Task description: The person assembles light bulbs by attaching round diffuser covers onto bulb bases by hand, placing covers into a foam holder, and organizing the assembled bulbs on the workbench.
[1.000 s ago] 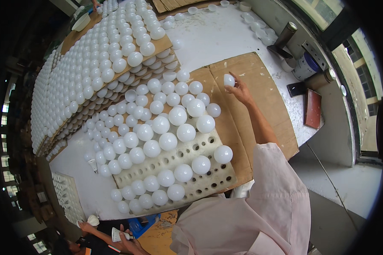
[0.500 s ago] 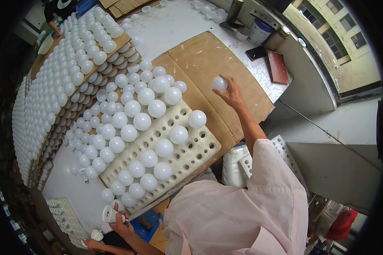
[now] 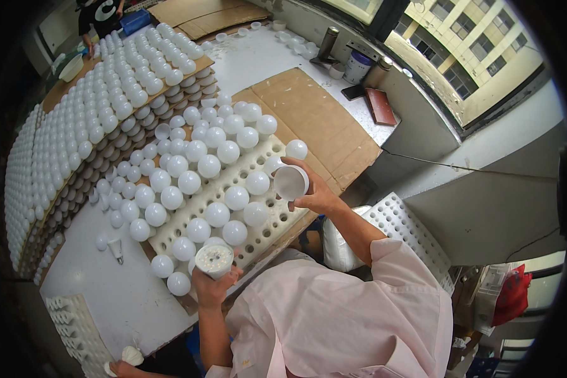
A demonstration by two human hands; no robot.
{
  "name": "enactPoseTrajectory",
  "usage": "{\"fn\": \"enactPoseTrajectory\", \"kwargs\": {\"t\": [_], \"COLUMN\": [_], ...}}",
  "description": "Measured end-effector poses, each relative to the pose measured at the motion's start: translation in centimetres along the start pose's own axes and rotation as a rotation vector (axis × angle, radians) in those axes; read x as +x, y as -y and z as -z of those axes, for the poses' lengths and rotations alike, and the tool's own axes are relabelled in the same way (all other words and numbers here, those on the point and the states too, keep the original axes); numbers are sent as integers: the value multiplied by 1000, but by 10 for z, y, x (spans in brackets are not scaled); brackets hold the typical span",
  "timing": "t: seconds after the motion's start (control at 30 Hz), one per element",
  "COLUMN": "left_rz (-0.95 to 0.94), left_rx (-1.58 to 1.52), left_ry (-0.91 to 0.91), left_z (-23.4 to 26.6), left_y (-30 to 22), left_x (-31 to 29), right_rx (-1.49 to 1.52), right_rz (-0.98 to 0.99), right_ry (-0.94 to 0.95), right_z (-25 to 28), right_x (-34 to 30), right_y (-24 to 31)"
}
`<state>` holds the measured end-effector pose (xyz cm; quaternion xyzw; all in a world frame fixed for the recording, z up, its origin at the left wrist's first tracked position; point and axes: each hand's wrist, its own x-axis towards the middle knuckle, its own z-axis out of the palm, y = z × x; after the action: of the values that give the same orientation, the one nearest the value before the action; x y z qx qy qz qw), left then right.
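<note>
My left hand (image 3: pixel 213 291) grips a white LED bulb base (image 3: pixel 214 259), its round face of small LED chips turned upward. In my right hand (image 3: pixel 316 194) is a white bulb cover (image 3: pixel 291 183), tilted so that its hollow side shows. Both hands are over the near side of a white foam tray (image 3: pixel 225 183) with rows of holes. Round white bulbs (image 3: pixel 217 215) stand in it in rows, and one bulb (image 3: pixel 296 149) is just beyond my right hand. Loose white covers (image 3: pixel 134 173) crowd the table past the tray.
Stacked boards of white covers (image 3: pixel 75 126) rise at the left. A cardboard sheet (image 3: pixel 334 120) lies beyond the tray. One bulb base (image 3: pixel 115 251) rests on the table (image 3: pixel 88 277). Another person's hand (image 3: pixel 121 369) holds a white piece beside a second foam tray (image 3: pixel 75 327).
My right hand has come back toward me from over the cardboard with the cover, now turned hollow side in view. My left hand has lifted the base and turned its LED face up.
</note>
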<state>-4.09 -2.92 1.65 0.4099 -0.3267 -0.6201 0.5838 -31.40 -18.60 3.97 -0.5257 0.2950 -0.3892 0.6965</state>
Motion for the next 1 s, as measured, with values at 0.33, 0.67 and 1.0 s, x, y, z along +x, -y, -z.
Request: {"fn": "enactPoseTrajectory", "kwargs": {"t": [0.33, 0.67, 1.0], "left_rz": [104, 28, 103], "left_rx": [166, 202, 172], "left_ry": [119, 135, 116], "left_z": [11, 22, 17], "left_y": [-14, -7, -2], "left_x": [-14, -28, -24], "right_rx": [224, 76, -87], "right_rz": [-265, -272, -307], "right_ry": [348, 451, 518], "right_z": [-93, -98, -95], "right_x": [-2, 3, 13], "right_y": [-42, -61, -42]}}
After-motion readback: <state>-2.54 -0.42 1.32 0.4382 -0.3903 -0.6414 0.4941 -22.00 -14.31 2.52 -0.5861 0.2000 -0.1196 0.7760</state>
